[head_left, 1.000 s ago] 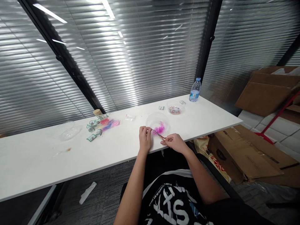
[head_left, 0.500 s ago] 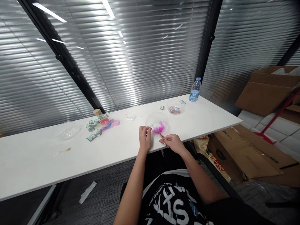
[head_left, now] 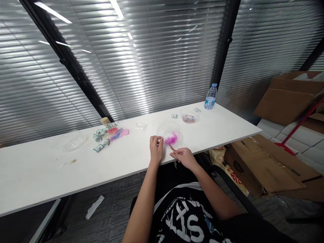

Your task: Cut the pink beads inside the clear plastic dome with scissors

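Observation:
My right hand [head_left: 185,157] is closed on the handles of a pair of scissors [head_left: 170,145]. The blades point up and left toward the fingertips of my left hand [head_left: 156,146]. That left hand is pinched at the near left edge of a clear plastic bowl [head_left: 164,124]; whatever sits between its fingertips is too small to make out. Inside the bowl lies a clump of bright purple-pink strands [head_left: 172,138], just beyond the scissors.
Behind stands a clear bowl of small coloured pieces [head_left: 188,118], with a water bottle [head_left: 210,97] to its right. Several green-and-white rolled pieces [head_left: 98,147] and coloured packets [head_left: 118,133] lie left on the white table [head_left: 131,160]. Cardboard boxes [head_left: 263,165] fill the floor at right.
My right hand has shifted slightly left and down with the scissors, and the blade tips are now closer to my left fingertips. The left hand has barely moved.

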Action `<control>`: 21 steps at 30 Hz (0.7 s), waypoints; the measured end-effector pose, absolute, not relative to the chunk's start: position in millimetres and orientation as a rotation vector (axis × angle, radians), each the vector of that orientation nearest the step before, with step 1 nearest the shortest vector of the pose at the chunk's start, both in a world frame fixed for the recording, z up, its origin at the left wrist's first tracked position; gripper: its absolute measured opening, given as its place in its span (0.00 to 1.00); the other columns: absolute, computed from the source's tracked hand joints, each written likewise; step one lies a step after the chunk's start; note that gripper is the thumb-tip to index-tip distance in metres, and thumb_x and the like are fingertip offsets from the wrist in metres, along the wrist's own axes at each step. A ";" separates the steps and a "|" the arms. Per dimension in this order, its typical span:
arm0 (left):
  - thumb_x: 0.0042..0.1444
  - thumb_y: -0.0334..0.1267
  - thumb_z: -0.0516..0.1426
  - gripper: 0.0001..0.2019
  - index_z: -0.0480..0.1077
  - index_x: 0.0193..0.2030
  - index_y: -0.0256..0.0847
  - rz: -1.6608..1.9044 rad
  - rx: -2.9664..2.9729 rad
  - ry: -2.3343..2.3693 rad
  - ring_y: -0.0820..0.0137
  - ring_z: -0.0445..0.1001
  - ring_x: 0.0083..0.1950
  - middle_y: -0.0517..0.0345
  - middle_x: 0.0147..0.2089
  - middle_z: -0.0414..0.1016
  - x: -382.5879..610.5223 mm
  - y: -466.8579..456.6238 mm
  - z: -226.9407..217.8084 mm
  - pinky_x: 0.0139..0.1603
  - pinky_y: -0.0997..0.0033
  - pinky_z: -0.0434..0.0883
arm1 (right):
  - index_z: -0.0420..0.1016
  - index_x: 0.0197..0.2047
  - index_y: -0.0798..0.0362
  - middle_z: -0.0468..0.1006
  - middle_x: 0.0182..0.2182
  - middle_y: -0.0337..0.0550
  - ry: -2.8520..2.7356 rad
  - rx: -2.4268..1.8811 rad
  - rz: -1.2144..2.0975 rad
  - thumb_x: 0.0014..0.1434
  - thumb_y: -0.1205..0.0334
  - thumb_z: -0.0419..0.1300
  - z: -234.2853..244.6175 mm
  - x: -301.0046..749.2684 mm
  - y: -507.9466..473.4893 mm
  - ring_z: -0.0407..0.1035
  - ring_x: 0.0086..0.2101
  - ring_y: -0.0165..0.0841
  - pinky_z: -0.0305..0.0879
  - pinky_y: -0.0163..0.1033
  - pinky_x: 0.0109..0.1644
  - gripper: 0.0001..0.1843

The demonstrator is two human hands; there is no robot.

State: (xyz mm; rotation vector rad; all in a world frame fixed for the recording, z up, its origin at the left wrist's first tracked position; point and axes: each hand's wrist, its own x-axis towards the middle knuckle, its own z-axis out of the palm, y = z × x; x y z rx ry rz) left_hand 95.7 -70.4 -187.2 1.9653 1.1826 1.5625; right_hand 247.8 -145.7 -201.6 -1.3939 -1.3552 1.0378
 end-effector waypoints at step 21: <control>0.62 0.37 0.53 0.06 0.68 0.35 0.40 1.578 1.896 1.167 0.69 0.66 0.38 0.56 0.37 0.63 96.3 -71.3 -185.8 0.38 0.68 0.66 | 0.58 0.18 0.53 0.62 0.13 0.33 -1.286 -1.305 1.124 0.49 0.46 0.66 -210.6 241.0 -147.7 0.53 0.18 0.24 0.48 0.32 0.25 0.26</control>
